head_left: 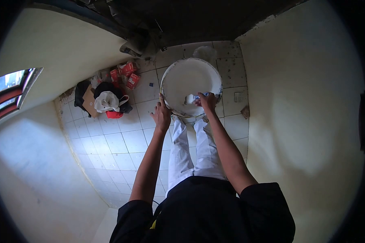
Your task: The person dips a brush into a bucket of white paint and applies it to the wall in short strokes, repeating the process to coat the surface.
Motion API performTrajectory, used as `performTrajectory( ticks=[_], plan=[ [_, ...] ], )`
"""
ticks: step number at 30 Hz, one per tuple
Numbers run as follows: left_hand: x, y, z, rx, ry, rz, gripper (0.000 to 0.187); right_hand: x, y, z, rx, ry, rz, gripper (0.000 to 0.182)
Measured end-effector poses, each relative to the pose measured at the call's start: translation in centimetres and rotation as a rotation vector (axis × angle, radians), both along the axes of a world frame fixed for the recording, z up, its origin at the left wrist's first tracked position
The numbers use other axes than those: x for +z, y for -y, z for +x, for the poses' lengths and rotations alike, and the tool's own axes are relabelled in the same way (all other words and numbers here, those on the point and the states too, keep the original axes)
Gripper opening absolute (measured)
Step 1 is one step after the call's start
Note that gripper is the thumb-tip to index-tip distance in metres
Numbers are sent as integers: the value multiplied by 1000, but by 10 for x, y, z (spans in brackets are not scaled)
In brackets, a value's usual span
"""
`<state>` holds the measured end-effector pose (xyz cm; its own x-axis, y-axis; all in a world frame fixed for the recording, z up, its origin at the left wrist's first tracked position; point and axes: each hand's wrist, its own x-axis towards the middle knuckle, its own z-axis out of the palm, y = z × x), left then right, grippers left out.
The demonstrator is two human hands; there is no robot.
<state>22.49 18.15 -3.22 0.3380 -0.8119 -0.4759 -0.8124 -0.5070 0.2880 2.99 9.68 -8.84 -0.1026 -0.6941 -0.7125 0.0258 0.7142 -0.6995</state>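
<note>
A large round tub (220, 77) with a smeared rim stands in front of my legs, with a whitish, paint-like material inside. My right hand (207, 101) reaches over its near right side, closed around the handle of a paintbrush (190, 99). The brush has blue and white on it, and its head points left, low over the pale contents. At the tub's left edge is my left hand (162, 116), fingers spread, one stretched up against the outer rim. Nothing shows in its grasp.
Left on the tiled floor (136, 139) lies a pile with a white cloth bag (106, 101), cardboard (89, 101), dark items and red boxes (128, 69). A clear plastic piece (205, 52) lies behind the tub. Walls rise both sides; a window (12, 93) opens at left.
</note>
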Motion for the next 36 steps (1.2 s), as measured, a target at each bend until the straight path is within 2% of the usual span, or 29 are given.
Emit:
performTrajectory(
  ticks=[2, 4, 8, 10, 11, 13, 16, 19, 23, 25, 29, 31, 32, 35, 36],
  plan=[
    [-2, -2, -1, -29, 66, -30, 96, 0, -1, -1, 10, -15, 28, 27],
    [-3, -2, 0, -24, 63, -25, 96, 4, 4, -2, 118, -129, 42, 32],
    [-4, -2, 0, -22, 51, -46, 96, -33, 5, -3, 156, -60, 5, 38],
    [-1, 0, 0, -5, 29, -25, 94, -47, 7, -5, 677, -222, -485, 33],
    [1, 1, -1, 12, 4, -5, 91, -36, 10, -1, 677, -222, -484, 33],
    [4, 1, -2, 11, 2, -6, 91, 0, 18, 16, 645, -161, -271, 28],
    [0, 0, -1, 12, 5, -17, 91, -12, 21, 27, 744, -270, -380, 28],
    [1, 1, -2, 10, 20, -20, 90, -31, 21, 31, 713, -265, -469, 27],
    [1, 0, -1, -9, 35, -33, 90, -13, 34, 32, 828, -221, -424, 30],
    [2, 1, -1, -6, 29, -33, 89, 0, 43, 32, 932, -162, -150, 34],
    [5, -1, -2, -34, 63, -43, 92, -20, 43, 27, 917, -102, -346, 30],
    [3, 0, -1, -21, 59, -34, 90, -4, 46, 17, 601, 106, -62, 18],
    [2, -1, -1, -7, 54, -12, 89, 0, 45, 10, 602, 104, -72, 18],
    [-4, -4, 2, -12, 32, -25, 89, 16, 29, -8, 469, 30, -384, 7],
    [-4, -3, 3, -15, 29, -31, 89, 20, 22, -9, 466, 26, -389, 7]
  ],
)
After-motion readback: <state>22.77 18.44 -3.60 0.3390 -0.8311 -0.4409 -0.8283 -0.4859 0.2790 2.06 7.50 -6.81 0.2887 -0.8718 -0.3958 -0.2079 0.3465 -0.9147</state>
